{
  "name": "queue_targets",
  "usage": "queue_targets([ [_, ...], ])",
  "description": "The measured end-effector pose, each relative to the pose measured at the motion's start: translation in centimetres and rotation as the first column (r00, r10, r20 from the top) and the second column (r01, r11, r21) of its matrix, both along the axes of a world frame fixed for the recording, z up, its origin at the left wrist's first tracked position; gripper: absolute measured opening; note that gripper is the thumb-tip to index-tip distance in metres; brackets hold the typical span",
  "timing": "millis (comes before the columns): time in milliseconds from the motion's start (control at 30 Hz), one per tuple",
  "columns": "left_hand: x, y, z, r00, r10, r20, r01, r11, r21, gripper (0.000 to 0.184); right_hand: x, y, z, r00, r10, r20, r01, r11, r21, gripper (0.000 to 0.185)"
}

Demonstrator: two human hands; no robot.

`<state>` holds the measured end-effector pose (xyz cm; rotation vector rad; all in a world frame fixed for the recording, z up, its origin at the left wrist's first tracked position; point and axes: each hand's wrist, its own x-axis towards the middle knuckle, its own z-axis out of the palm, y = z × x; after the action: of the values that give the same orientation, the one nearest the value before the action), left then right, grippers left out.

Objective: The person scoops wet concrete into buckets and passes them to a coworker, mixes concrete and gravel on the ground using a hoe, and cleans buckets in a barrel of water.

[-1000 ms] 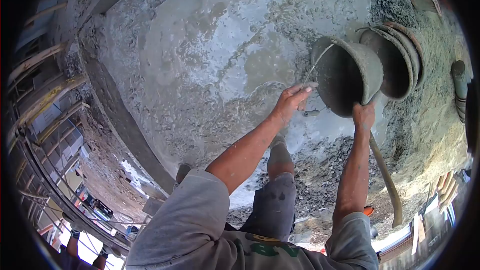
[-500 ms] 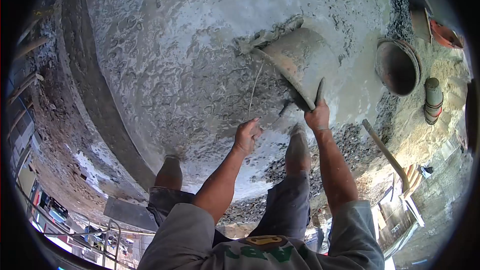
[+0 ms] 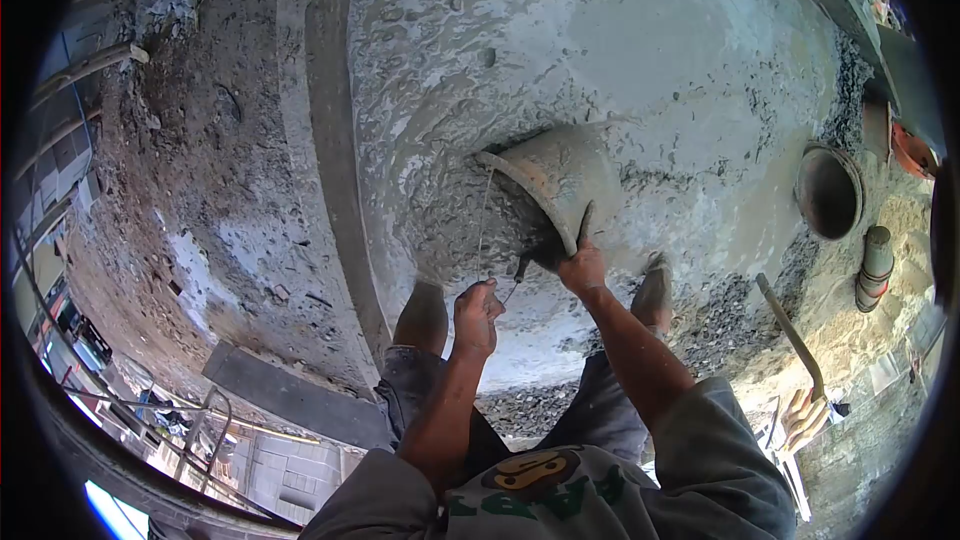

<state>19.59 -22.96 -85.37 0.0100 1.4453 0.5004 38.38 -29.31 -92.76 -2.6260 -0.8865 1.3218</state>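
bucket [image 3: 575, 170] lay tipped over wet mix [image 3: 430, 205]; left hand [image 3: 476, 316] clenched its handle [image 3: 484, 220], right hand [image 3: 583, 269] grasped its rim [image 3: 542, 197], which i judged could slip if slick.

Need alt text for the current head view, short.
A person holds a tilted bucket over wet grey mix: right hand at its rim, left hand on its thin handle. Another bucket and a curved wooden pole are at the right of the picture.
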Motion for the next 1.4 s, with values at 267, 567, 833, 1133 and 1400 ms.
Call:
queue_targets([
  [267,9.6,5.6,8.3,0.934,-0.300,-0.194,0.320,0.944,0.081,0.019,7.1,6.0,-0.3,0.727,-0.377,-0.574,0.211,0.918,-0.336,0.057],
  [567,15.8,-4.5,2.3,0.811,-0.586,-0.013,0.579,0.798,0.164,0.025,15.2,2.0,-7.7,0.823,-0.463,-0.329,0.403,0.884,-0.236,0.036],
  [833,13.2,5.6,7.1,0.909,-0.341,-0.241,0.351,0.936,0.001,0.048,12.6,2.7,-3.3,0.976,-0.194,-0.102,0.201,0.978,0.056,0.035],
  [1133,6.8,15.0,30.6,0.879,-0.355,-0.319,0.439,0.865,0.245,0.044,9.7,11.6,18.1,0.958,-0.123,-0.261,0.151,0.984,0.093,0.028],
  [1400,-7.6,20.0,61.8,0.977,-0.082,-0.197,0.202,0.647,0.735,0.043,-0.5,22.3,57.7,0.522,0.086,-0.848,0.277,0.924,0.264,0.025],
])
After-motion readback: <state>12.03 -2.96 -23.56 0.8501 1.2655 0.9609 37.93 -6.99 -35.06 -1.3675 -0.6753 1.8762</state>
